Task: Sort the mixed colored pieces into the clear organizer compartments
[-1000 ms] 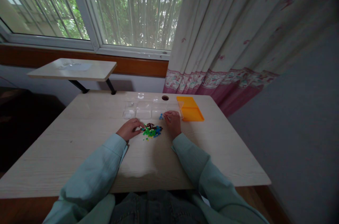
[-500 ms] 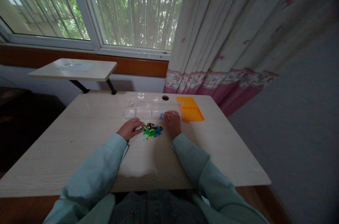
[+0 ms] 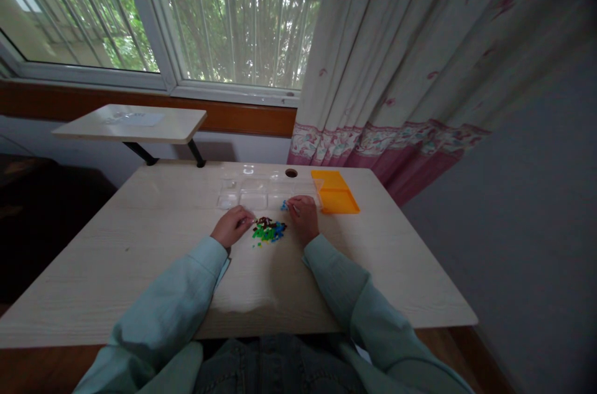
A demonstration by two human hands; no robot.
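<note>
A heap of small green, brown, blue and yellow pieces (image 3: 268, 231) lies on the table between my hands. My left hand (image 3: 232, 226) is at the heap's left edge, thumb and fingers pinched together; what is between the tips is too small to name. My right hand (image 3: 305, 219) rests palm side down at the front right of a clear compartment box (image 3: 254, 199). Its fingertips are drawn together beside a few small blue pieces (image 3: 284, 205), and whether one is held is hidden.
Right of the clear box lies an orange tray (image 3: 336, 192) with a divider. Behind the box is a round cable hole (image 3: 291, 173) in the table (image 3: 153, 257). A raised shelf (image 3: 135, 122) on black supports stands at the back left. A curtain (image 3: 373, 71) hangs behind.
The left hand has shifted slightly right and its fingers have drawn closer together at the heap's edge. My right hand has barely moved.
</note>
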